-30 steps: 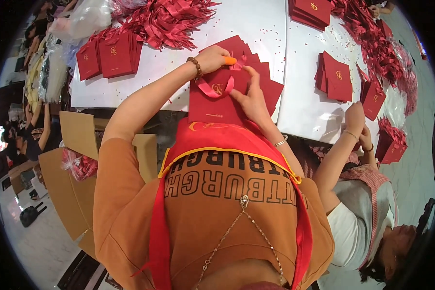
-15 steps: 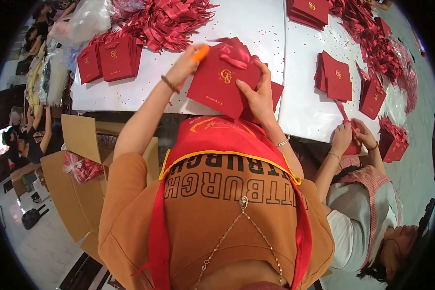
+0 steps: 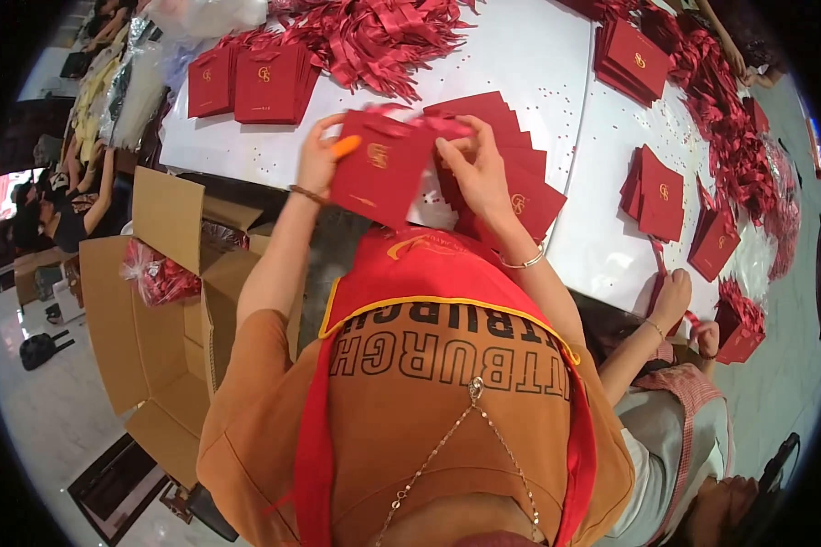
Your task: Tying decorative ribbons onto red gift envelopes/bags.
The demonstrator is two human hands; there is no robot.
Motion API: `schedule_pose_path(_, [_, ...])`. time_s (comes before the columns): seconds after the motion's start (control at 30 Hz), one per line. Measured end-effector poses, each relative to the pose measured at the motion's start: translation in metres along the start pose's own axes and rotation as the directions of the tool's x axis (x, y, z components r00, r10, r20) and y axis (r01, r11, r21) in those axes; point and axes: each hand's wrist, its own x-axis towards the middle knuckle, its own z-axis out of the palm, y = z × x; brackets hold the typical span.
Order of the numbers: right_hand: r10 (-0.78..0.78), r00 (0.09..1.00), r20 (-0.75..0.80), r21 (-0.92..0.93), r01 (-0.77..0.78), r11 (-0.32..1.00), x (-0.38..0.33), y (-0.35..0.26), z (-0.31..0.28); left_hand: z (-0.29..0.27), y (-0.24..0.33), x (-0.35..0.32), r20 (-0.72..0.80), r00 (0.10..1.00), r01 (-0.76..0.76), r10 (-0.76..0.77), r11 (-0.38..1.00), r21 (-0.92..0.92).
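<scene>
I hold a flat red paper gift bag [image 3: 380, 169] with a gold emblem up in front of my chest, above the edge of the white table [image 3: 538, 64]. My left hand [image 3: 317, 157] grips its left top edge; an orange cover sits on one finger. My right hand [image 3: 474, 169] pinches the bag's top right corner. Under my right hand lies a fanned stack of the same red bags [image 3: 520, 187]. A big heap of red ribbon handles [image 3: 379, 36] lies farther back on the table.
More red bag stacks [image 3: 251, 82] stand at the table's left, others [image 3: 657, 196] at the right. An open cardboard box [image 3: 160, 310] with a bagged bundle of red ribbons stands on the floor to my left. A co-worker's hands [image 3: 680, 305] work with a red bag at my right.
I have lifted the red bag off the stack and raised it toward me, tilting it. My left hand moved left along its top edge. The co-worker's hands dropped lower on the right.
</scene>
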Motion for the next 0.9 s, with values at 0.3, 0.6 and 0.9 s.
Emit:
schedule_pose_path(0.3, [-0.283, 0.95, -0.135, -0.522, 0.174, 0.835, -0.008, 0.018, -0.087, -0.085, -0.024, 0.029, -0.149, 0.703, 0.143, 0.695, 0.067, 0.988])
schedule_pose_path(0.6, [-0.406, 0.913, 0.027, -0.873, 0.219, 0.435, -0.032, 0.04, -0.091, 0.029, -0.037, 0.093, 0.585, 0.598, -0.616, 0.548, -0.153, 0.773])
schedule_pose_path(0.9, [-0.32, 0.944, 0.083, -0.809, 0.252, 0.531, -0.034, 0.017, -0.087, 0.043, -0.055, 0.126, 0.645, 0.688, -0.608, 0.333, -0.221, 0.762])
